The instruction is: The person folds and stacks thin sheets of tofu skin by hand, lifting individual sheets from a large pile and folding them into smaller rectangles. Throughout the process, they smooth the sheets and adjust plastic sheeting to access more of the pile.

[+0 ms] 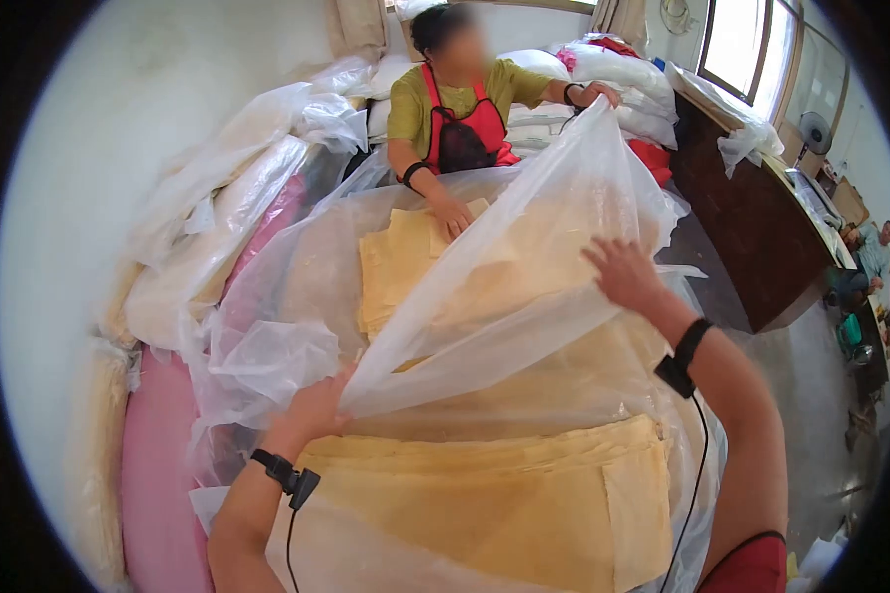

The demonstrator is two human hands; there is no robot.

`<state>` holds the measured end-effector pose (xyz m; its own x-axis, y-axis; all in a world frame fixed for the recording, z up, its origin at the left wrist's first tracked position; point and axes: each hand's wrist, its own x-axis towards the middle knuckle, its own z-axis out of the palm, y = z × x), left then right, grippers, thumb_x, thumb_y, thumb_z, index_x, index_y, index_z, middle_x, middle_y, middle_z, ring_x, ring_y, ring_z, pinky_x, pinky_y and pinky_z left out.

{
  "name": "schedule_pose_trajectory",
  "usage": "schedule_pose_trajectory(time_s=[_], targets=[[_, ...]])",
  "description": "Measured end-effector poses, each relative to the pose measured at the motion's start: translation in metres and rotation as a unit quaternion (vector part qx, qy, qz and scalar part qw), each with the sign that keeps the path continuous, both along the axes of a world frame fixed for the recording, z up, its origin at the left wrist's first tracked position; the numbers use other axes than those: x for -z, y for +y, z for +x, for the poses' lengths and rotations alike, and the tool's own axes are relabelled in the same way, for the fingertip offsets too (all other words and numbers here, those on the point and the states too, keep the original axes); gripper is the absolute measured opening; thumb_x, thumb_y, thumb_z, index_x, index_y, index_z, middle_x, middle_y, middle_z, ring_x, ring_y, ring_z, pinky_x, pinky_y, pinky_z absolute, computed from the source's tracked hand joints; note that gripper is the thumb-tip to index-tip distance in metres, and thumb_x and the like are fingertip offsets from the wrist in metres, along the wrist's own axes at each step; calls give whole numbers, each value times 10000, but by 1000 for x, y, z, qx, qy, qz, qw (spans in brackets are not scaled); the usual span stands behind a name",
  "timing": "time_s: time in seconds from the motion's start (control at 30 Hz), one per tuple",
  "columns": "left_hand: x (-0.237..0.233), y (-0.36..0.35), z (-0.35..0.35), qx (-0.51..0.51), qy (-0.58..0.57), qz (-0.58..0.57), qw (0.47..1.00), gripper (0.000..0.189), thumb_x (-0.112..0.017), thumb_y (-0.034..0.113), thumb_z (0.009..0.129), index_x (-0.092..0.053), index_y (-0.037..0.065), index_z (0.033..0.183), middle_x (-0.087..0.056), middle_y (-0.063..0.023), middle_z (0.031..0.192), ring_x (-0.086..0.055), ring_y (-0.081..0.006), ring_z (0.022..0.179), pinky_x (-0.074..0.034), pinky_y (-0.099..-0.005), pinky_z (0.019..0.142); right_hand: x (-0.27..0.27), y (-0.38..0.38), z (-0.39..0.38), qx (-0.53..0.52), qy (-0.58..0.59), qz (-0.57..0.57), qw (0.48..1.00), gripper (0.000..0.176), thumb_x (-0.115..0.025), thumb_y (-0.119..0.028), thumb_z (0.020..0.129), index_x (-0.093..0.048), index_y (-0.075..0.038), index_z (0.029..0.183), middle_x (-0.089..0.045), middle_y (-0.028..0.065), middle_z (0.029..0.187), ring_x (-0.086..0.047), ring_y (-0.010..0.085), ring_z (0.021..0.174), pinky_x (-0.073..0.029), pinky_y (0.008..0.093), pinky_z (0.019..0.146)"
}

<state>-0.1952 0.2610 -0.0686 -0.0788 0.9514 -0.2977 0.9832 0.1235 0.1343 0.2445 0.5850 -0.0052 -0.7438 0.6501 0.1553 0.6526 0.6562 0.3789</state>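
A translucent plastic sheet (465, 346) rises in a slanted fold between a co-worker and me. My left hand (316, 403) is closed on its near left edge. Fingers apart, my right hand (627, 275) overlaps the sheet's right side in this view and grips nothing. In front of me lies a stack of yellowish sheets (485, 494), its lower left part covered by thin plastic. Beyond the raised fold is another stack of yellowish sheets (391, 262), partly seen through the plastic.
Across from me, a co-worker in a red apron (499, 124) lifts the sheet's far corner and rests the other hand on the far stack. Plastic-wrapped bundles (232, 198) line the left wall. At right stand a dark brown cabinet (752, 227) and a fan (814, 131).
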Motion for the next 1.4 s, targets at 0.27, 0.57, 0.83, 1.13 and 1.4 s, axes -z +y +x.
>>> schedule_pose_trajectory(time_s=[0.27,0.57,0.83,1.13,1.4], targets=[[31,-25,-11,18,47,1,999,791,-685,197,795,-276,63,1459,-492,-212,1322,-516,-393,1162,-387,-492,1021,90,-162,26,-99,-45,-346,932,597,-579,-500,879,-502,-135,1346,-520,151,1339,-453,310,1263,-367,502,1002],[17,-95,139,229,-133,158,951,874,-811,428,660,-442,44,1353,-462,-163,1363,-395,-350,1307,-338,-469,1084,86,-297,14,-174,149,-247,942,828,-654,-583,765,-455,-6,1324,-477,188,1316,-381,348,1294,-278,487,1078],[-8,-96,155,165,-40,72,983,923,-802,548,625,-454,32,1307,-529,-158,1258,-468,-345,1227,-397,-478,997,74,-302,0,-115,135,-283,943,743,-713,-638,670,-575,-57,1112,-546,132,1168,-496,299,1136,-376,445,934],[-73,-132,175,219,-117,-18,968,556,-771,414,713,-573,109,1134,-637,-121,1026,-613,-333,972,-497,-466,743,17,-296,25,-74,-67,-494,864,561,-702,-573,720,-652,-90,1002,-670,161,936,-638,357,918,-489,478,749],[-169,-201,128,178,-23,-143,973,418,-716,356,773,-578,145,1106,-661,-128,863,-644,-368,814,-486,-456,672,-57,-364,89,-182,-105,-485,849,313,-662,-355,792,-663,-105,981,-664,174,809,-645,382,794,-505,474,690]])
